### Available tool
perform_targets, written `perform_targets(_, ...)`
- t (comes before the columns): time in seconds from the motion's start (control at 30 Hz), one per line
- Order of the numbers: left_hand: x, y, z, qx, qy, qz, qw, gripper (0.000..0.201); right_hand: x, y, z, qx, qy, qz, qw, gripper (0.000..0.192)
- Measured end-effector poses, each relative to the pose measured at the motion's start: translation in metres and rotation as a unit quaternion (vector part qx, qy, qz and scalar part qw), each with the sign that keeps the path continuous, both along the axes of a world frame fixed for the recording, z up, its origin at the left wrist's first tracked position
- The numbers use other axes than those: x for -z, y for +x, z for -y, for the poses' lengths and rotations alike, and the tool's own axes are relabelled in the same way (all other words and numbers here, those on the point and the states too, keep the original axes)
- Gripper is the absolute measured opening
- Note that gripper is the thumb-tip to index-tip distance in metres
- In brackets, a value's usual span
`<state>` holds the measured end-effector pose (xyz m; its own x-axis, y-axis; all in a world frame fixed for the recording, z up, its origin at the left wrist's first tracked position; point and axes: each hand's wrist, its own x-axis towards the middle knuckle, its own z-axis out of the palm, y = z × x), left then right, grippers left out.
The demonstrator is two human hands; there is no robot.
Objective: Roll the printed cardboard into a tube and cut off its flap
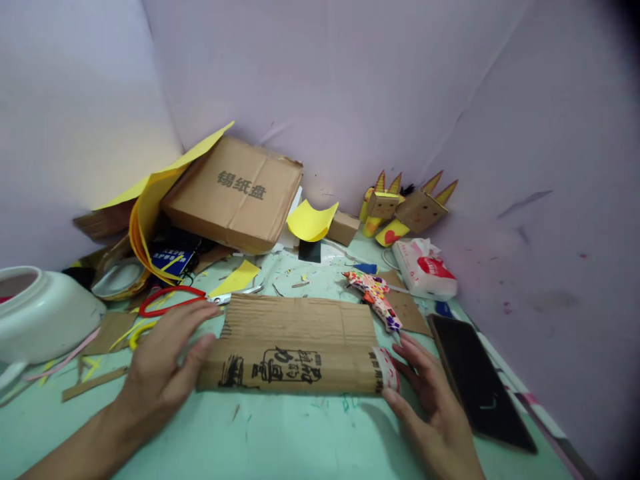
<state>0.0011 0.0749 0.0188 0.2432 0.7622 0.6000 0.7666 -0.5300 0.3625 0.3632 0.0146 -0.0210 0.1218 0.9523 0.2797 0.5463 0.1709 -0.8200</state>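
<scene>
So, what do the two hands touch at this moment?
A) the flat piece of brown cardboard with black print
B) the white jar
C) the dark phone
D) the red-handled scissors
A: the left hand rests on the left end of the printed cardboard piece and the right hand touches its right end, flat on the green table.

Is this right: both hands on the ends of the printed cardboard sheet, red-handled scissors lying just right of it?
Not quite. The head view shows the left hand and right hand on the ends of the printed cardboard sheet, but the red-handled scissors lie at its left, behind the left hand. At its right lies a black phone.
</scene>
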Motion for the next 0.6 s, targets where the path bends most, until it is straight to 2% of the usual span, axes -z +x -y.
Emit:
perform_targets(0.07, 0.0, -0.002, -0.006, -0.061, -0.07, 0.044, 0.995, 0.028, 0.002, 0.0, 0.0, -0.008, -0.034, 0.013, 0.999, 0.059)
perform_targets(0.17, 0.002, 0.0, -0.014, -0.131, -0.201, 0.073, 0.968, 0.041, 0.005, 0.002, -0.001, -0.016, -0.048, 0.085, 0.995, 0.066)
perform_targets(0.23, 0.003, 0.002, -0.017, -0.146, -0.25, 0.086, 0.953, 0.048, 0.008, 0.003, -0.002, -0.018, -0.035, 0.124, 0.992, 0.069)
perform_targets(0.33, 0.0, 0.008, -0.019, -0.116, -0.291, 0.128, 0.941, 0.054, 0.013, 0.008, -0.004, -0.019, -0.026, 0.154, 0.988, 0.07)
perform_targets(0.43, -0.007, 0.013, -0.02, -0.076, -0.326, 0.23, 0.914, 0.062, 0.016, 0.011, -0.006, -0.02, -0.022, 0.127, 0.991, 0.069)
perform_targets(0.5, -0.011, 0.015, -0.021, -0.041, -0.367, 0.31, 0.876, 0.059, 0.015, 0.01, -0.006, -0.026, -0.014, 0.066, 0.997, 0.07)
perform_targets(0.6, -0.016, 0.017, -0.016, 0.024, -0.445, 0.402, 0.8, 0.039, 0.011, 0.004, -0.007, -0.026, 0.01, -0.059, 0.998, 0.076)
